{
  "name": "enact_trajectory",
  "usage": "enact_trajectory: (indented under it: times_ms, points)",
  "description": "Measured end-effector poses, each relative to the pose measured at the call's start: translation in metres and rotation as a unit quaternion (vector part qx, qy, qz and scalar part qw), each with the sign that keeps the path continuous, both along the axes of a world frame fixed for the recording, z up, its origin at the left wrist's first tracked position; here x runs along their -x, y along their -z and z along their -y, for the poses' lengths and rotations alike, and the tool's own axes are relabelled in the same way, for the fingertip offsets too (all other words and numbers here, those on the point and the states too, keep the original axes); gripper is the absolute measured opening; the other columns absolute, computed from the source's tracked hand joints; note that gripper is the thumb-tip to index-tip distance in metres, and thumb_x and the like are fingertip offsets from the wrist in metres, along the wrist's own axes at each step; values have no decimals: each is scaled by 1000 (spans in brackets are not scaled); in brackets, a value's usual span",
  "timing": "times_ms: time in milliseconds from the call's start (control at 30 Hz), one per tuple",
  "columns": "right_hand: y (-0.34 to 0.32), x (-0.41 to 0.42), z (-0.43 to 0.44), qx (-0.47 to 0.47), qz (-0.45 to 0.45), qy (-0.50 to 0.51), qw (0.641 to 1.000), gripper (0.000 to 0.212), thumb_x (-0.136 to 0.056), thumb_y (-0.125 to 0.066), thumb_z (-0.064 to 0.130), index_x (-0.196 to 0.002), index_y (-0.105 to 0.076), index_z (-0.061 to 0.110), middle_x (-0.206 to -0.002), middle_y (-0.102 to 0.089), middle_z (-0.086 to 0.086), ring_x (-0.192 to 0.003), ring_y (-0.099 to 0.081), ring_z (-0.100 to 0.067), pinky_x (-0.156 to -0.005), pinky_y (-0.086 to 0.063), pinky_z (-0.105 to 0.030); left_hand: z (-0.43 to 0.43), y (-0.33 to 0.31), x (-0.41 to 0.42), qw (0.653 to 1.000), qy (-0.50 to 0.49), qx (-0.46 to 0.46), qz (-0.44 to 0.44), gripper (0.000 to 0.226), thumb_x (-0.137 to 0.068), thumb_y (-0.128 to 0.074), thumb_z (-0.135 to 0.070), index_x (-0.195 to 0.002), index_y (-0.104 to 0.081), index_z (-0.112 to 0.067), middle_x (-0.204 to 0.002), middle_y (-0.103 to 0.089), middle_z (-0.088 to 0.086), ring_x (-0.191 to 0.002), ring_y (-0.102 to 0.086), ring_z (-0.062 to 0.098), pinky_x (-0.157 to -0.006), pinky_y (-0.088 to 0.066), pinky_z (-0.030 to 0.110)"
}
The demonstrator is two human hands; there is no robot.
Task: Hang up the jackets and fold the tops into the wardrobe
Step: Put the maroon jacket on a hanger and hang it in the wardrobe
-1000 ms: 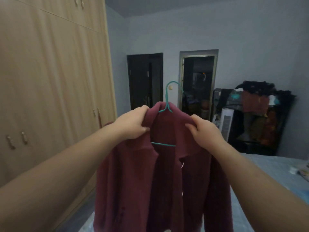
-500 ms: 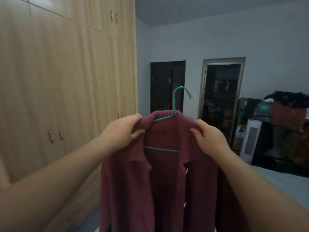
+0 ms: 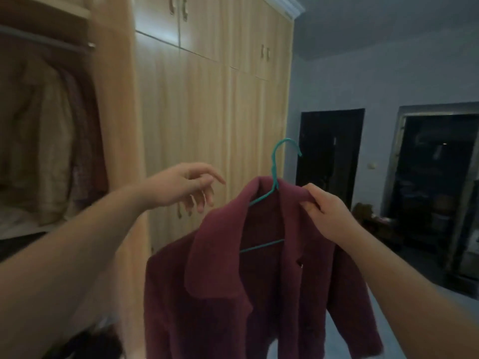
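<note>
At chest height before you, in front of the closed doors of the tall light-wood wardrobe [image 3: 202, 125], hung the dark maroon wide-lapelled jacket [image 3: 259, 294], draped on a thin teal wire hanger [image 3: 274, 177]. Your right hand [image 3: 326, 216] pinched the jacket's collar fabric just beside the hanger's neck, fingers curled over the cloth, and carried the whole weight. Your left hand [image 3: 181, 187] was loose and spread, fingers drooping toward the jacket's near shoulder but apart from it, holding nothing. The jacket looked like a soft, slightly fuzzy fabric; its front fell open, one broad lapel folded flat across the chest, and a small pale button showed at the opening's edge. It sat crooked: the shoulder nearer your left hand sagged lower than the one you gripped, and the hanger's crossbar slanted across the neck opening. The hook stood clear above the collar, caught on nothing. To your far left the wardrobe's open compartment [image 3: 114, 99] showed a metal rail [image 3: 44, 40] with pale garments [image 3: 39, 130] hanging under it, blurred. Two dark doorways [image 3: 329, 151] stood in the grey wall behind the jacket.
</note>
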State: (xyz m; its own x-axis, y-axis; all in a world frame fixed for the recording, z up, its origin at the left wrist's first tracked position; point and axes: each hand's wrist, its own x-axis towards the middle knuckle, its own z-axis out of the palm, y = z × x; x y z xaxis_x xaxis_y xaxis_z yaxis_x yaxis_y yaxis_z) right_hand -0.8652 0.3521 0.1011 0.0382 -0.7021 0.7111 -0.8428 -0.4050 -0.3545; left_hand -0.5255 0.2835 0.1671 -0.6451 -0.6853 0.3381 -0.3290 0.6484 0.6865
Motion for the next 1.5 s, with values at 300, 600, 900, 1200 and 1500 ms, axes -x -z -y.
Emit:
enact_trajectory:
  times_ms: [300,600,900,1200,1500]
  points:
    - [7,-206,49,-15,171,-167,971,24,-89,-54,18,-108,-63,7,-102,-68,-8,-95,-60,-16,-84,-45,-19,-10,-13,-114,947,16,290,139,78,-88,-71,-15,-151,-30,-39,-142,-46,-4,-125,-50,11,-95,-49,27]
    - [28,-365,102,-215,103,-238,942,39,-99,-48,4,-138,-49,7,-134,-54,-9,-117,-50,-15,-98,-42,-19,0,28,-206,961,-101,192,170,35,-80,-55,-7,-114,-61,-12,-112,-70,3,-107,-64,18,-94,-51,38]
    - [7,-427,115,-380,236,-271,853,49,-99,-37,57,-112,-60,16,-94,-67,-5,-76,-63,-18,-67,-50,-31,4,62,-327,857,-391,200,270,27,-81,-48,-10,-105,-47,-23,-109,-66,7,-103,-63,32,-78,-50,39]
    - [34,-459,170,-209,-164,-202,943,35,-96,-44,59,-91,-54,26,-105,-67,-6,-94,-62,-26,-77,-47,-33,34,67,-349,798,-493,293,184,25,-79,-61,-32,-100,-50,-26,-95,-61,-4,-95,-60,26,-72,-48,39]
    - [8,-460,262,55,-219,-188,956,34,-98,-39,56,-93,-44,22,-83,-60,3,-83,-64,-27,-61,-39,-36,83,35,-415,922,-306,-232,51,77,-69,-77,-64,-135,-45,-40,-134,-59,-11,-122,-59,8,-103,-48,36]
